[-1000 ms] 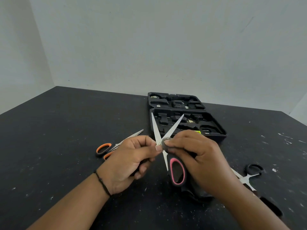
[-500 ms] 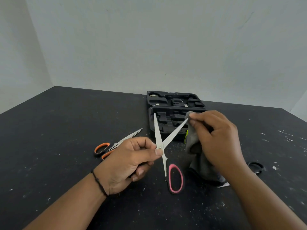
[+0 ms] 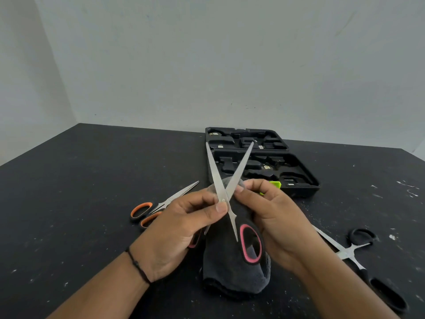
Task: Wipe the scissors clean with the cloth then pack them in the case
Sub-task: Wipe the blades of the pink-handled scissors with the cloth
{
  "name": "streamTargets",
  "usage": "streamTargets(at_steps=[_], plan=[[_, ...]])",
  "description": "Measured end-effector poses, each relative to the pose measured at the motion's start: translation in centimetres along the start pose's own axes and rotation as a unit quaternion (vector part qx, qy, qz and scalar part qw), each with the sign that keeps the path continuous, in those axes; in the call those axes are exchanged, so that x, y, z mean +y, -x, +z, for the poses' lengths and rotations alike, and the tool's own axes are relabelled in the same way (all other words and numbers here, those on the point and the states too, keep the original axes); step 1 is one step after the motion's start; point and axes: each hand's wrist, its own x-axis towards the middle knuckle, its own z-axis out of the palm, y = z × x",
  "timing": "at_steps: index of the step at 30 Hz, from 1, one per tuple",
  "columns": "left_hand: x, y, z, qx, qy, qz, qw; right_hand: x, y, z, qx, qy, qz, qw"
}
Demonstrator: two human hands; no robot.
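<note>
My left hand (image 3: 181,224) grips the pink-handled scissors (image 3: 230,180) near the pivot, thumb on the screw, with the blades spread wide and pointing up and away. My right hand (image 3: 273,217) holds the dark grey cloth (image 3: 232,270) bunched behind the blades, fingertips pinching it at the base of the right blade. The cloth hangs down to the table behind the pink handle loop. The open black case (image 3: 305,178) lies beyond the hands, both halves flat.
Orange-handled scissors (image 3: 147,209) lie shut on the black table (image 3: 76,187) to the left. Black-handled scissors (image 3: 358,252) lie open at the right, near my right forearm. A lime-green latch (image 3: 274,184) shows at the case's near edge. White walls stand behind.
My right hand has slid the cloth from the tip of the right blade back down to the pivot. The scissors are raised a little and stay spread.
</note>
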Motion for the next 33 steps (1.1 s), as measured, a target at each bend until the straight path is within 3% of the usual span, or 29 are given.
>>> streamTargets(at_steps=[4, 7, 10, 14, 19, 21, 28, 33], plan=[[-0.4, -0.1, 0.0, 0.029, -0.078, 0.038, 0.996, 0.4, 0.0, -0.2, -0.036, -0.006, -0.001, 0.999], [-0.6, -0.2, -0.1, 0.067, -0.132, 0.075, 0.986, 0.1, 0.4, -0.6, 0.01, 0.09, -0.083, 0.992], [-0.9, -0.4, -0.4, 0.103, -0.203, 0.121, 0.966, -0.2, 1.1, -0.8, 0.028, 0.237, -0.188, 0.953], [-1.3, -0.5, -0.5, 0.108, -0.306, 0.172, 0.93, 1.0, 1.3, -0.4, 0.007, 0.385, -0.24, 0.891], [-1.5, -0.3, -0.6, 0.095, -0.186, 0.134, 0.969, 0.1, 1.5, -0.4, -0.032, 0.289, -0.143, 0.946], [-1.3, -0.4, -0.6, 0.125, -0.147, 0.143, 0.971, -0.2, 1.6, -0.7, -0.035, 0.231, -0.116, 0.966], [-0.9, -1.4, -2.5, 0.331, -0.302, 0.231, 0.864, -1.4, 1.6, -1.5, -0.059, 0.036, -0.024, 0.997], [-0.1, -1.0, -3.0, 0.316, -0.293, 0.224, 0.874, -2.0, 1.3, -3.0, -0.054, 0.108, 0.005, 0.993]])
